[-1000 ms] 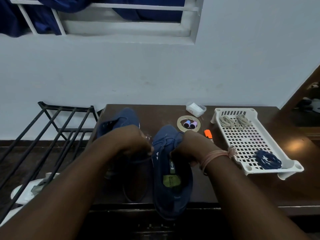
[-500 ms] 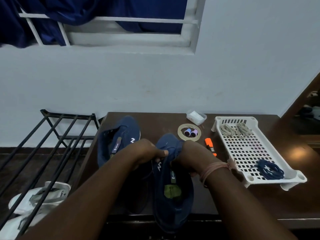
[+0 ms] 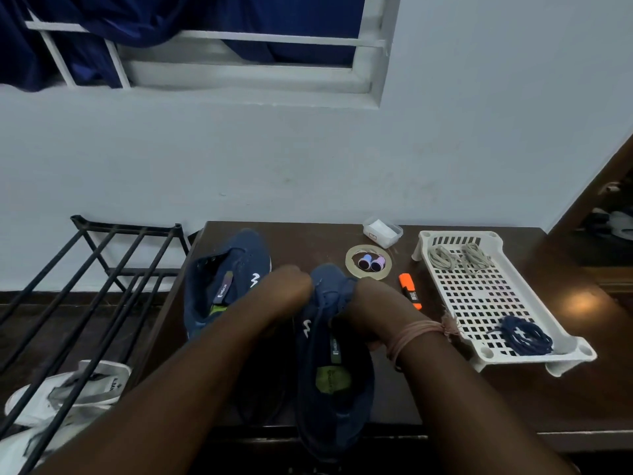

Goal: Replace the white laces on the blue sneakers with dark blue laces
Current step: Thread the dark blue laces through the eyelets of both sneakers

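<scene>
— A dark counter (image 3: 513,399) under a pale wall. What's changed?

— The left hand (image 3: 291,286) has come in from 9 o'clock to the toe of the near sneaker (image 3: 334,389); the right hand (image 3: 373,306) still grips its upper. What the left fingers hold, I cannot tell (likely threading).

— And the containers?

— White tray (image 3: 568,347) at 3 o'clock: white laces (image 3: 457,257) at its far end, a dark blue lace (image 3: 524,335) waiting. The far sneaker (image 3: 227,279) sits unlaced.
</scene>
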A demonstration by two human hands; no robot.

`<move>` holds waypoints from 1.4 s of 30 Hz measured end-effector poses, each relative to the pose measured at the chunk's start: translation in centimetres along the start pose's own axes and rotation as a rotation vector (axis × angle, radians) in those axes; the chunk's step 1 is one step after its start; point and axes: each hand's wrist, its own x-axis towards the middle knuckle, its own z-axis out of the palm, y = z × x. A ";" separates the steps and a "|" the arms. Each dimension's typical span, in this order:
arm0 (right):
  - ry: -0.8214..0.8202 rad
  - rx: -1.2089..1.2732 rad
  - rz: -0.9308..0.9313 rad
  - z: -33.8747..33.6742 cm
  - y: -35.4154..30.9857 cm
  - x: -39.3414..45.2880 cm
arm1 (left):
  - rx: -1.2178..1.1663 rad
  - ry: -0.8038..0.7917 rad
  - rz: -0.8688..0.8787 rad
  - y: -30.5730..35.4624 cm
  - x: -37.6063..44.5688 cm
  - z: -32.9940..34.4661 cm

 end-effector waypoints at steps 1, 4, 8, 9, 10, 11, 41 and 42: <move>0.005 0.040 -0.004 0.0 0.1 -0.1 | -0.289 0.012 -0.016 0.6 -0.7 -0.8; 0.053 0.123 0.026 0.2 0.2 -0.2 | -1.055 0.000 0.000 1.6 -2.4 -3.0; 0.067 0.149 0.095 0.7 0.4 0.3 | -1.345 0.020 0.097 1.2 -2.9 -5.8; 0.088 0.166 0.125 0.9 0.6 0.6 | -1.369 0.049 0.116 1.0 -2.9 -6.4; 0.104 0.194 0.158 1.3 0.8 1.0 | -1.384 0.083 0.134 0.8 -3.0 -7.1; 0.114 0.225 0.182 1.5 1.0 1.3 | -1.399 0.117 0.145 0.5 -3.1 -7.7; 0.153 0.579 0.283 1.3 2.4 1.7 | 0.033 0.270 0.319 0.0 0.8 2.4; 0.145 0.568 0.299 0.9 2.4 1.1 | 0.094 0.257 0.310 0.0 0.7 2.6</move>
